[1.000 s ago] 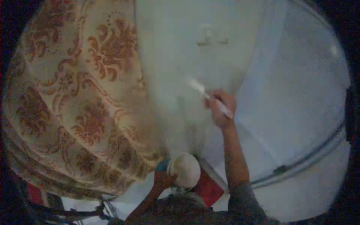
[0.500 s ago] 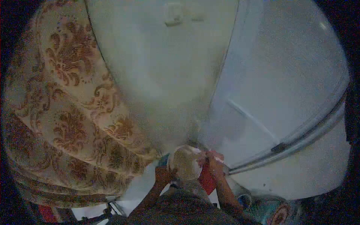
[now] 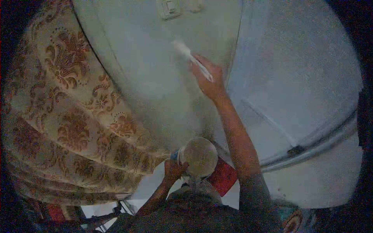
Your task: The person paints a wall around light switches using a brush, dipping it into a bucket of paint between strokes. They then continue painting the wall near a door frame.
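My right hand [image 3: 211, 79] is raised against the pale wall [image 3: 155, 85], its fingers closed around the handle of a white paintbrush [image 3: 182, 48]. The brush head points up and left, right at the wall surface. Low in the view, close to my body, my left hand [image 3: 175, 170] grips the left side of a round, pale tub [image 3: 200, 157]. The inside of the tub looks beige. A small blue patch [image 3: 174, 155] shows beside the left fingers.
A patterned curtain [image 3: 72, 124] hangs along the left. On the right stands a large white panel [image 3: 307, 77] with a dark-edged rim. A switch plate [image 3: 169, 8] sits high on the wall. Something red [image 3: 224, 178] lies below the right forearm.
My right hand has gone from beside the tub up to the wall, with the paintbrush now plainly visible in it. My left hand still holds the tub, which appears slightly higher in view.
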Tool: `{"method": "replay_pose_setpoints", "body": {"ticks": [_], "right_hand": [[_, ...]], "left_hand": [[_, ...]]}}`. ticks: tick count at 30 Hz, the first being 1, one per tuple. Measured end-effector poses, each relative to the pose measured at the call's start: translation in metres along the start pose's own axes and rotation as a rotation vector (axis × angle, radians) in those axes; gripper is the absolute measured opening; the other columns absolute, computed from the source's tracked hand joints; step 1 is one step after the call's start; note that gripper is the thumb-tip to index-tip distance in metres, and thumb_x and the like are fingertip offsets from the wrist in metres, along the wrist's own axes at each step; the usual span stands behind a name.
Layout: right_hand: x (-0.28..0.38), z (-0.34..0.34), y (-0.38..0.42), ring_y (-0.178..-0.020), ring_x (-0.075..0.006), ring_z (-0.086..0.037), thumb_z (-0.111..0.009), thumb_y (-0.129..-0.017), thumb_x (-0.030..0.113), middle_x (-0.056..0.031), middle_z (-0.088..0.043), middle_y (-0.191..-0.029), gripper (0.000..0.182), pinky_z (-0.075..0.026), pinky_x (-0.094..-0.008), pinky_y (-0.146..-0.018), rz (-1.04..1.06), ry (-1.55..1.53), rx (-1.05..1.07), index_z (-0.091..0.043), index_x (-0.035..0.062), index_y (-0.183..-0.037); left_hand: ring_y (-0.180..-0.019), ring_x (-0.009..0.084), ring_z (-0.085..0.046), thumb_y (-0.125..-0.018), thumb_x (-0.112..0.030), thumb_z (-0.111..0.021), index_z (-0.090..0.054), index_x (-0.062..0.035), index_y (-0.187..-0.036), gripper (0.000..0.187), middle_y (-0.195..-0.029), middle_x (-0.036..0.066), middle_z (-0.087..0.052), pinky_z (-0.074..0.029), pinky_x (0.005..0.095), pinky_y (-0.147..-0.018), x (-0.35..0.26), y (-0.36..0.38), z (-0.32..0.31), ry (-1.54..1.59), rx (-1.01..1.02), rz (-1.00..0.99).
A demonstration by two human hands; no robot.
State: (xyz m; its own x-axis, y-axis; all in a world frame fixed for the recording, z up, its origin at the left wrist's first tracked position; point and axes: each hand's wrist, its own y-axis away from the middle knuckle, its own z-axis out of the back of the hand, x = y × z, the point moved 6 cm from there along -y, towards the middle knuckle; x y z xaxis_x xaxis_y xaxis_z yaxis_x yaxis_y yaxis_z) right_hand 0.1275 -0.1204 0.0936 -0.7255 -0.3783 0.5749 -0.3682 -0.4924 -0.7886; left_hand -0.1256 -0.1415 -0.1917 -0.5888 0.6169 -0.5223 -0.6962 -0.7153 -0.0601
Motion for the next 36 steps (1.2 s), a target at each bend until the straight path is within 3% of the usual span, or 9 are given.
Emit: {"method": "replay_pose_setpoints", "body": {"ticks": [4, 6, 10, 15, 19, 21, 23, 27, 36], "right_hand": [[-0.014, -0.01, -0.029, -0.073, -0.0178, -0.064, -0.059, -0.085, 0.018, -0.0139, -0.067, -0.092, 0.034, -0.049, -0.0295, -0.065, 0.132, -0.054, -0.082, -0.057, 0.0041, -0.116], [-0.024, -0.021, -0.034, -0.072, -0.0174, -0.064, -0.059, -0.085, 0.018, -0.0142, -0.067, -0.092, 0.033, -0.05, -0.029, -0.065, 0.11, -0.11, -0.084, -0.057, 0.0044, -0.116], [-0.031, -0.023, -0.036, -0.074, -0.0167, -0.065, -0.06, -0.083, 0.015, -0.0148, -0.067, -0.092, 0.034, -0.05, -0.0283, -0.065, 0.134, -0.097, -0.072, -0.057, 0.0049, -0.115], [-0.043, -0.016, -0.028, -0.074, -0.0164, -0.065, -0.061, -0.08, 0.012, -0.0142, -0.067, -0.091, 0.031, -0.051, -0.0286, -0.066, 0.12, 0.001, -0.045, -0.061, 0.0045, -0.11], [-0.036, 0.006, -0.019, -0.079, -0.0173, -0.064, -0.057, -0.084, 0.01, -0.0122, -0.067, -0.092, 0.025, -0.049, -0.0286, -0.073, 0.005, -0.121, 0.023, -0.063, 0.0007, -0.106], [-0.024, 0.023, -0.022, -0.079, -0.0176, -0.064, -0.057, -0.084, 0.011, -0.0121, -0.067, -0.093, 0.025, -0.05, -0.0298, -0.073, -0.026, -0.115, -0.013, -0.063, -0.0001, -0.105], [-0.026, 0.033, -0.027, -0.08, -0.0179, -0.064, -0.057, -0.084, 0.012, -0.0121, -0.067, -0.093, 0.025, -0.05, -0.0311, -0.073, -0.07, -0.106, -0.046, -0.063, -0.0008, -0.104], [0.003, 0.048, -0.038, -0.072, -0.0225, -0.064, -0.061, -0.08, 0.014, -0.0159, -0.066, -0.088, 0.03, -0.049, -0.032, -0.063, 0.162, 0.02, -0.151, -0.062, 0.0043, -0.108], [-0.007, 0.005, -0.034, -0.093, -0.0343, -0.056, -0.058, -0.081, 0.012, -0.0204, -0.056, -0.111, 0.042, -0.046, -0.0423, -0.081, 0.6, 0.474, 0.06, -0.048, 0.0045, -0.121]], "left_hand": [[-0.046, 0.022, -0.055, -0.076, -0.04, -0.065, -0.06, -0.0038, -0.058, 0.041, -0.049, 0.009, -0.056, -0.044, 0.0384, -0.051, 0.007, -0.001, -0.003, -0.158, -0.098, -0.263], [-0.053, 0.02, -0.058, -0.074, -0.036, -0.069, -0.061, -0.0034, -0.061, 0.036, -0.05, 0.009, -0.057, -0.046, 0.0367, -0.053, 0.006, 0.004, 0.029, 0.34, 0.128, 0.451], [-0.048, 0.0184, -0.057, -0.073, -0.031, -0.072, -0.06, -0.0025, -0.062, 0.032, -0.05, 0.009, -0.057, -0.046, 0.0361, -0.049, 0.017, 0.005, 0.023, 0.345, -0.31, 0.092], [-0.046, 0.0239, -0.057, -0.07, -0.035, -0.072, -0.061, 0.0027, -0.063, 0.04, -0.046, 0.009, -0.055, -0.048, 0.0366, -0.052, -0.005, 0.009, 0.044, 0.269, -0.053, 0.519], [-0.047, 0.025, -0.058, -0.07, -0.038, -0.071, -0.061, 0.0029, -0.058, 0.044, -0.044, 0.01, -0.054, -0.049, 0.0365, -0.054, 0.019, -0.004, 0.019, 0.196, 0.003, 0.336], [-0.043, 0.0255, -0.056, -0.071, -0.041, -0.07, -0.059, 0.0015, -0.052, 0.047, -0.044, 0.012, -0.053, -0.049, 0.0359, -0.051, -0.008, -0.008, 0.041, -0.096, -0.397, -0.055], [-0.045, 0.0259, -0.058, -0.071, -0.042, -0.069, -0.059, 0.0015, -0.052, 0.049, -0.046, 0.013, -0.055, -0.049, 0.0364, -0.052, 0.003, -0.013, 0.029, -0.082, -0.318, 0.097], [-0.057, 0.0287, -0.062, -0.069, -0.046, -0.07, -0.06, 0.0052, -0.057, 0.053, -0.053, 0.017, -0.059, -0.05, 0.0388, -0.058, 0.005, -0.02, 0.022, 0.104, -0.004, 0.326], [-0.058, 0.0281, -0.063, -0.067, -0.043, -0.073, -0.065, -0.0002, -0.066, 0.043, -0.054, 0.016, -0.06, -0.05, 0.0391, -0.058, 0.01, -0.025, 0.022, -0.026, -0.079, 0.34]]}}
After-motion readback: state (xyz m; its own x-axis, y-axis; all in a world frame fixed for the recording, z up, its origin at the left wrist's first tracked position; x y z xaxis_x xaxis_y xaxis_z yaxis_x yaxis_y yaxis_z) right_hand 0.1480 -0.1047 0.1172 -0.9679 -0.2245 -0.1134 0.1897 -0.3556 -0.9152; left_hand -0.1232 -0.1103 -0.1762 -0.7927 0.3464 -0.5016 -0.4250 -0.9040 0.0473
